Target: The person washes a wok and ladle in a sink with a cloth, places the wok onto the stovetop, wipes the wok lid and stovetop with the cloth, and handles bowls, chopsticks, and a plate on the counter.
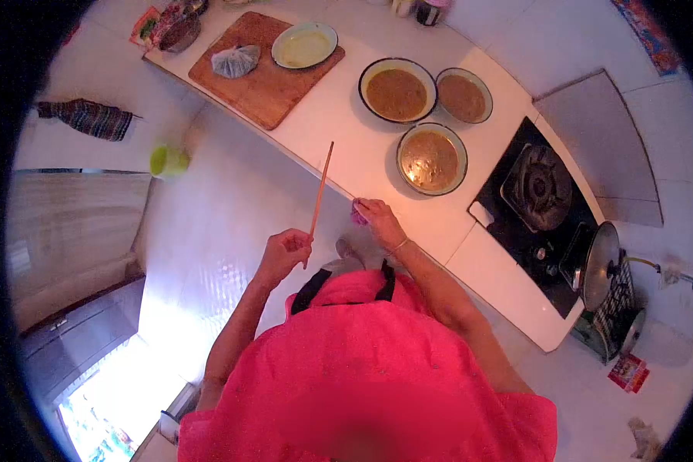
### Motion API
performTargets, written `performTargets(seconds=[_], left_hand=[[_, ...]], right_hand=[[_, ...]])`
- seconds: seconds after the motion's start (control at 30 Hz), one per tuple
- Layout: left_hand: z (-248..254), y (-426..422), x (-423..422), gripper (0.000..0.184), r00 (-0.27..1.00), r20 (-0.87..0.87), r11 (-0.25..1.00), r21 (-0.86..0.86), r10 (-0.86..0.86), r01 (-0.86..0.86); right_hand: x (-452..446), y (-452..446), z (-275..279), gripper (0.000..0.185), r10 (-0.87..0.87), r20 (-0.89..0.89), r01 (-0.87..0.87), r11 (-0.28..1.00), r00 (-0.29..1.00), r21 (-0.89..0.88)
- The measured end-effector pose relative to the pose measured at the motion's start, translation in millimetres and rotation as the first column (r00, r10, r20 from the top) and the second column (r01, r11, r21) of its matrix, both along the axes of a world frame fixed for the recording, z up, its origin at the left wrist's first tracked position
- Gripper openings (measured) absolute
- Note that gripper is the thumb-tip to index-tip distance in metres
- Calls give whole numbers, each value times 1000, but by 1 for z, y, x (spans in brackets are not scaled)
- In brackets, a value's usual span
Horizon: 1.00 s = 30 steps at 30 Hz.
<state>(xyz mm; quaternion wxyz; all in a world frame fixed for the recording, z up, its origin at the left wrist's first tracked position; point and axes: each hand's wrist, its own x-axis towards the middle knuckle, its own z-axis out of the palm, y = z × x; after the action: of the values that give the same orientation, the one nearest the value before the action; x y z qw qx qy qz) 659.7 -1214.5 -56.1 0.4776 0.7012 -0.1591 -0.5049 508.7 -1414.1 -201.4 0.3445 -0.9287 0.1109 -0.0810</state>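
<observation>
My left hand (287,250) is closed around the lower part of a long brown chopstick (322,185), which points up toward the counter; whether it is one stick or a pair pressed together, I cannot tell. At the counter's front edge, my right hand (383,221) is closed on a small crumpled purple cloth (358,214). Beyond that hand, three enamel bowls stand close together: a near bowl (431,159) of shiny brown liquid, a larger dark-rimmed bowl (396,91) and a smaller bowl (465,96), both holding brownish contents.
A wooden cutting board (266,104) carries a pale dish (305,46) and a knotted plastic bag (236,61). To the right is a black gas stove (535,208), with a round lid (599,266) by a rack. A green bucket (169,162) is at the left.
</observation>
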Motion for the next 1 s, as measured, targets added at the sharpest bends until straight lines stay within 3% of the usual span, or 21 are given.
performTargets(seconds=[0.23, 0.27, 0.4, 0.5, 0.6, 0.7, 0.73, 0.83, 0.93, 1.0], left_hand=[[-11, 8, 54, 18, 1000, 2, 998, -56, -18, 18], [-14, 2, 66, 18, 999, -22, 996, -83, -29, 27], [-6, -35, 70, 17, 991, -134, 988, -153, -31, 10], [0, -59, 60, 17, 983, -175, 983, -180, -54, 22], [2, -82, 62, 16, 976, -185, 979, -189, -117, 81], [6, -118, 71, 16, 958, -240, 975, -193, -159, 113], [11, -131, 77, 15, 952, -254, 974, -191, -170, 123], [16, -160, 86, 16, 941, -270, 971, -181, -202, 157], [19, -183, 86, 17, 925, -314, 963, -227, -215, 147], [23, -203, 89, 18, 916, -343, 961, -247, -207, 124]], right_hand=[[56, -9, 53, 47, -148, 134, 164, 978, 980, -125], [65, -12, 36, 56, -155, 120, 173, 972, 981, -157], [67, -19, 71, 68, -188, -6, 182, 961, 982, -207], [65, -29, 94, 63, -173, 124, 189, 974, 977, -128], [69, -39, 113, 58, -105, 9, 106, 994, 994, -38], [84, -72, 125, 53, 55, 46, -50, 995, 997, -92], [91, -81, 133, 47, 30, 25, -27, 994, 999, -106], [105, -106, 140, 35, -65, -91, 79, 984, 994, 157], [108, -134, 142, 24, 54, 191, -28, 990, 980, -135], [111, -151, 145, 21, -42, 210, 61, 995, 977, -84]])
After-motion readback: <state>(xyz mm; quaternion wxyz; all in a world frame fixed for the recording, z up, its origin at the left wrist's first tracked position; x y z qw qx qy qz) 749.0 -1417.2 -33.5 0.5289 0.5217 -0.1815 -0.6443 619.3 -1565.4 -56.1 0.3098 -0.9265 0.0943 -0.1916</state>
